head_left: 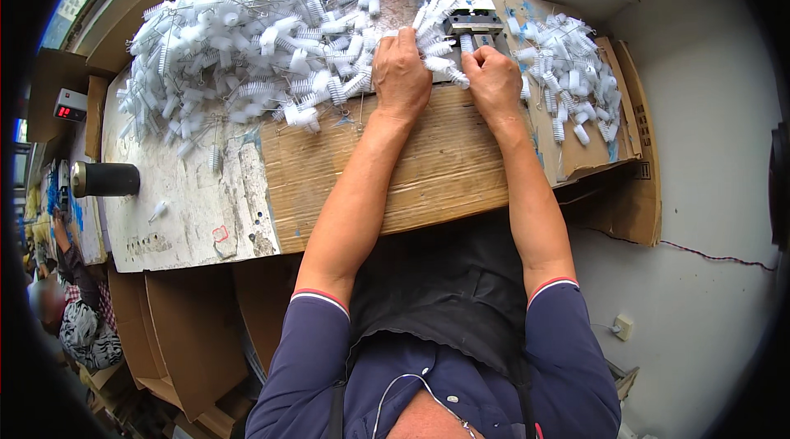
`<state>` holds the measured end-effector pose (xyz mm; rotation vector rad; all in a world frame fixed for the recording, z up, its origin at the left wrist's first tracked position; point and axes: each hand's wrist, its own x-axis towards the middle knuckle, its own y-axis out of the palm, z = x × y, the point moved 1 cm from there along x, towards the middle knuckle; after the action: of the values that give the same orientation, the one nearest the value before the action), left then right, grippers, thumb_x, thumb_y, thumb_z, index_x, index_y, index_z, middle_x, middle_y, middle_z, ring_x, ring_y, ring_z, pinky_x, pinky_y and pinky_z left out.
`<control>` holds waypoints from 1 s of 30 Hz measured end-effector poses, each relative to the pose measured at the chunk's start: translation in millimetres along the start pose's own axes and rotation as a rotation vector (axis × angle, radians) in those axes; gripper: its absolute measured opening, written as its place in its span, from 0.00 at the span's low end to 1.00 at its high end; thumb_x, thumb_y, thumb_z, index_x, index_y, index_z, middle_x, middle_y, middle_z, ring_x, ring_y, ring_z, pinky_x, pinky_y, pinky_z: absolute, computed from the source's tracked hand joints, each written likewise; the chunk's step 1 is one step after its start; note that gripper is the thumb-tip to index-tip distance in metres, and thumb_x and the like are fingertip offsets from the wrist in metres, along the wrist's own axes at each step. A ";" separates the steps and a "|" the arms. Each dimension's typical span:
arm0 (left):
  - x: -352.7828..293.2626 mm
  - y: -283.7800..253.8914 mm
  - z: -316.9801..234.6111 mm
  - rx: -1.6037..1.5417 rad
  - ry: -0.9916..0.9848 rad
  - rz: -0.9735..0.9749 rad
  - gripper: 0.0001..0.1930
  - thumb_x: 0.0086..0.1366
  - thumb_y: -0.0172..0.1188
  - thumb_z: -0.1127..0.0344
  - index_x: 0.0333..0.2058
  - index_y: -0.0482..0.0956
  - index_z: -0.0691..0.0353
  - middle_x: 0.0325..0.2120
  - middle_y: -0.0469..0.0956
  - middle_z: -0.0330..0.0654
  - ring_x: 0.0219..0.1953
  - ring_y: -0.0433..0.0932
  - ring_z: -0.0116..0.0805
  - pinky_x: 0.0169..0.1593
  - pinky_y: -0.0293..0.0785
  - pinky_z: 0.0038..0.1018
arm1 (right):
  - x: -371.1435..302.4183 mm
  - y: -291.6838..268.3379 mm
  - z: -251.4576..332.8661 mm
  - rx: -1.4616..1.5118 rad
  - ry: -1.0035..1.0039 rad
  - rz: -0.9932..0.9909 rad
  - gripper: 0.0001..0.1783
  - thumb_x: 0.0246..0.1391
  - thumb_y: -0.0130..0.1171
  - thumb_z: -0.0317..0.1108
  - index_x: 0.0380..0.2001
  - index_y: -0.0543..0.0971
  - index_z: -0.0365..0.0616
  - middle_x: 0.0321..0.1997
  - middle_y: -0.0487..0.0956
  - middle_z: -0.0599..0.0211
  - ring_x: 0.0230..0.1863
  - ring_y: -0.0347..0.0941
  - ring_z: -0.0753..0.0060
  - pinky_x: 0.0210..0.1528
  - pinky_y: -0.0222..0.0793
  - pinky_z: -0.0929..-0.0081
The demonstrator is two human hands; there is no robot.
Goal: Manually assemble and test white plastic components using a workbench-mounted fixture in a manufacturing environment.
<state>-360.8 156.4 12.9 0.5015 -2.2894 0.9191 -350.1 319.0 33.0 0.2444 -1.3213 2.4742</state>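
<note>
Head view: both hands up at the far edge of the table (189, 217), working side by side in front of a small grey metal fixture (469, 15). Left hand (401, 73) lies knuckles-up with fingers curled into the edge of the big pile of white twisted-wire brushes (247, 36); can't tell how many it grips. Right hand (494, 81) is pinched on one brush (454, 73), held just under the fixture's mouth. A smaller heap of brushes (568, 69) sits to the right of the fixture, on a cardboard sheet (428, 167) covering the table. Black cylinder (105, 179) lies on its side well to the left. Looks like the feed step: one brush being lined up with the fixture. Next move probably needs the wire stem aligned end-on with the slot.
</note>
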 end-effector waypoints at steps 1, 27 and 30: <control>-0.2 0.2 0.9 -0.002 0.004 -0.001 0.13 0.58 0.54 0.80 0.43 0.78 0.68 0.31 0.81 0.55 0.40 0.79 0.56 0.44 0.75 0.46 | -0.1 0.1 0.3 0.000 0.000 -0.004 0.14 0.58 0.65 0.44 0.27 0.85 0.44 0.29 0.85 0.51 0.33 0.84 0.44 0.39 0.78 0.53; 1.1 6.2 5.0 -0.008 0.041 0.117 0.13 0.60 0.52 0.79 0.42 0.80 0.66 0.36 0.82 0.52 0.42 0.76 0.53 0.48 0.73 0.44 | -36.6 -49.6 -32.0 -0.002 -0.135 -0.298 0.05 0.58 0.68 0.34 0.32 0.82 0.46 0.31 0.83 0.62 0.31 0.81 0.54 0.34 0.75 0.59; 0.9 8.1 4.4 0.002 0.039 0.131 0.14 0.61 0.52 0.79 0.44 0.81 0.66 0.37 0.82 0.52 0.42 0.76 0.52 0.49 0.73 0.43 | -44.4 -71.6 -46.2 -0.139 -0.183 -0.294 0.04 0.59 0.65 0.29 0.38 0.82 0.47 0.37 0.82 0.62 0.37 0.81 0.53 0.38 0.77 0.58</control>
<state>-367.7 158.7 7.1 0.3350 -2.3072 0.9857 -282.7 385.5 49.5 0.5980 -1.4085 2.1468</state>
